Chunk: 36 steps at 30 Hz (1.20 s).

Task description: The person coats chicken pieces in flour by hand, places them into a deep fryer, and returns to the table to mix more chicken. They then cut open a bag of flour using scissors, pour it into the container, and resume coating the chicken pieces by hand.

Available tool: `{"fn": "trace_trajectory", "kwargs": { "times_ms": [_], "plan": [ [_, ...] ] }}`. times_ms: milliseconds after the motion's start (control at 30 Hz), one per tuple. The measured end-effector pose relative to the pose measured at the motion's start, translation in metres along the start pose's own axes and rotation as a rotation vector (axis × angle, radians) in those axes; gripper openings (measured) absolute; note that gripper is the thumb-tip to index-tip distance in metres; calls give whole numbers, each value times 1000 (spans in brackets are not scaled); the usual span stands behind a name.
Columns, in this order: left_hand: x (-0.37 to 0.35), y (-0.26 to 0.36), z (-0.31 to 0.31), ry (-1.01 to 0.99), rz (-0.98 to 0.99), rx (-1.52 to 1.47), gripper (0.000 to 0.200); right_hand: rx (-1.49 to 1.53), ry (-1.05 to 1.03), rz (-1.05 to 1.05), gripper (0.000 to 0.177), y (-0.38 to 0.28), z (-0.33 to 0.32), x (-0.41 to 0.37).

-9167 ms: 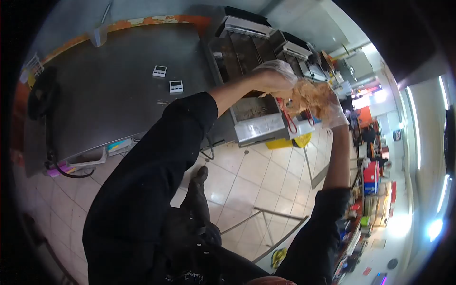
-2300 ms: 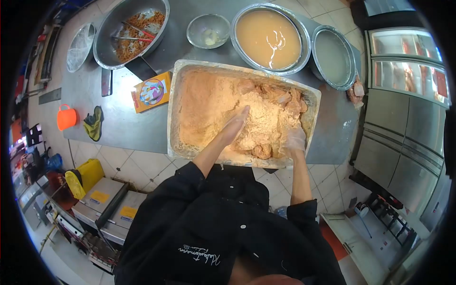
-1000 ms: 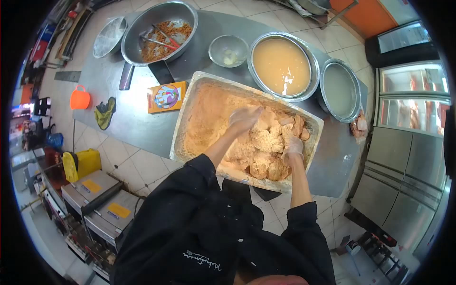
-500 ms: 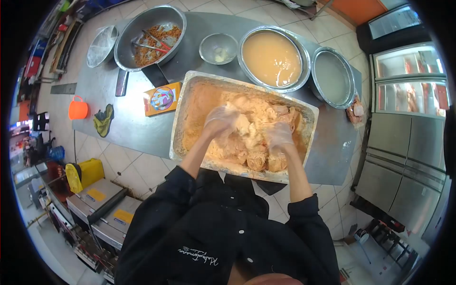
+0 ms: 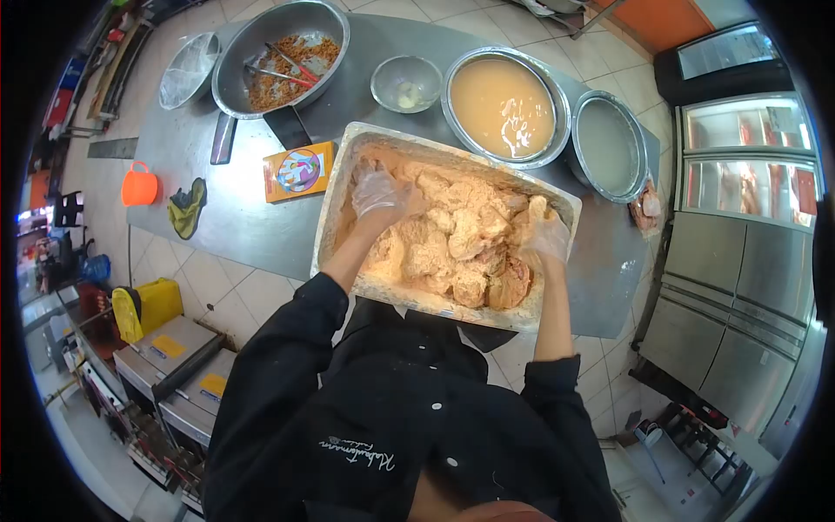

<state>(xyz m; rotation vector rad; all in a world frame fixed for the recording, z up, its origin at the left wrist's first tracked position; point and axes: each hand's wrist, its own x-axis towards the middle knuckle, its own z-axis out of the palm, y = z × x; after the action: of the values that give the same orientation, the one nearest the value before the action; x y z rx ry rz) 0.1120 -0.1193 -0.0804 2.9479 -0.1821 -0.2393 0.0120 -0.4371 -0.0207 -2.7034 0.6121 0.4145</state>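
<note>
A large rectangular tub (image 5: 452,150) holds orange-tinted flour and several coated meat pieces (image 5: 478,228). In a clear plastic glove, my left hand (image 5: 379,195) presses into the flour at the tub's left side, its fingertips partly covered. My right hand (image 5: 548,235), gloved too, is at the right side, its fingers closed around a floured piece (image 5: 537,209) that sticks up above them. Less coated, darker pieces (image 5: 509,284) lie at the near right of the tub.
Behind the tub stand a bowl of orange liquid (image 5: 500,109), a bowl of cloudy liquid (image 5: 606,146), a small bowl (image 5: 406,84) and a big bowl with crumbs and tongs (image 5: 291,65). Leftward are a yellow box (image 5: 298,172), a cloth (image 5: 186,209) and an orange cup (image 5: 139,186).
My hands have moved apart, the left toward the tub's left wall and the right toward its right wall. The meat pieces between them are now more exposed.
</note>
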Motion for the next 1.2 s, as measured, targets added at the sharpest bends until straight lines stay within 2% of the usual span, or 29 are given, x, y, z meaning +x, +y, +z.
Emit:
{"fn": "trace_trajectory", "kwargs": {
  "times_ms": [33,67,100,167,200,233,267,300,333,400,433,467,500,533,567,600,633,700,733,800,833,867,900,933,1000,1033,1100,1133,1200],
  "plan": [
    [0,2,12,73,-44,-10,48,-220,-9,-95,40,7,12,11],
    [6,4,20,-28,-54,-51,49,-439,4,-192,46,14,23,23],
    [10,7,24,-127,-64,-91,50,-438,1,-191,46,30,45,40],
    [15,20,-5,-164,-102,-201,54,88,-13,156,58,43,73,65],
    [14,25,-15,-204,-140,-311,58,88,-22,156,58,42,72,65],
    [15,25,4,-209,-144,-306,58,-163,-124,-18,63,42,68,66],
    [19,22,36,-89,-102,-316,61,-414,-221,-198,68,35,61,67],
    [23,25,41,35,-60,-325,65,-414,-222,-203,68,39,73,76],
    [24,28,46,34,-65,-323,65,-200,-224,-144,62,46,82,82],
    [22,42,13,-135,-141,-501,67,692,-249,92,50,27,71,73],
    [25,44,0,-143,-140,-498,67,1004,-280,145,44,16,63,69],
    [33,47,-12,-339,-160,-537,69,1186,-325,163,38,4,54,68],
    [38,47,-16,-533,-180,-574,73,1288,-412,197,37,-1,53,74],
    [37,44,6,-538,-177,-574,73,1300,-512,192,36,-6,52,77],
    [34,40,44,-470,-179,-945,70,1325,-609,183,36,-10,51,82],
    [31,41,50,-388,-176,-1314,68,1340,-695,168,35,-16,52,84],
    [33,39,55,-390,-170,-1316,68,1346,-773,144,34,-22,52,86],
    [28,37,26,-571,-224,-1508,59,1327,-902,72,32,-38,52,84],
    [24,31,29,-575,-221,-1503,59,1292,-932,24,31,-48,53,83],
    [20,17,33,-473,-147,-1599,51,1129,-867,-130,30,-71,44,74],
    [16,9,31,-495,-125,-1588,51,962,-756,-245,29,-81,40,64],
    [9,1,22,-533,-195,-1660,48,786,-635,-339,28,-92,35,54],
    [3,-6,14,-571,-269,-1729,44,408,-421,-519,27,-106,28,41],
    [-3,-11,9,-603,-249,-1717,44,56,-327,-688,26,-118,21,23],
    [-12,-14,0,-446,-237,-1685,33,-121,-80,-667,24,-145,22,-17],
    [-19,-10,-18,-471,-217,-1680,33,65,70,-496,23,-157,28,-37],
    [-29,0,-61,-235,-156,-983,26,123,132,-479,24,-160,46,-59],
    [-31,-3,-56,-205,-95,-1106,27,184,174,-486,25,-157,53,-66],
    [-30,-3,-46,-145,-11,-1115,26,281,172,-479,24,-149,55,-74]
  ]
}}
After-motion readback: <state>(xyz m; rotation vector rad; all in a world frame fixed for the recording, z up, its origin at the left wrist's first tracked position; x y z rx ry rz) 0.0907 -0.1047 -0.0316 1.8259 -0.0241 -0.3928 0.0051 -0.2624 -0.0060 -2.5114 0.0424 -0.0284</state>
